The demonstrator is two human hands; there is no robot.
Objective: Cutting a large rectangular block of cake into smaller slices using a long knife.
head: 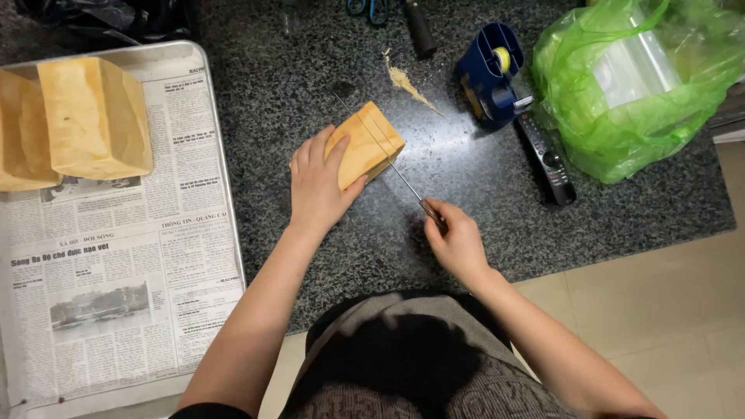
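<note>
Pressing down w/ the left hand (pixel 317 185), fingers wrapped over the near end of a tan loaf block (pixel 365 144) that sits on the dark speckled tabletop (pixel 295 85), roughly centre. Right hand (pixel 456 242) is clenched round the handle of a long thin knife (pixel 388 159), blade laid across the top of the block, running diagonally up and away to the left. Over on the left, a metal tray (pixel 194 58) lined w/ newspaper (pixel 116 264), and two bigger tan loaves (pixel 93 116) standing at its far end, touching each other. Crumbs (pixel 405 81) scattered just beyond the block. To the right: blue tape dispenser (pixel 490 74), a black remote (pixel 548 159) just beside it, and a green plastic bag (pixel 621 116) w/ clear bags inside, touching the remote. Scissors (pixel 369 8) & a dark handle at the far edge.
</note>
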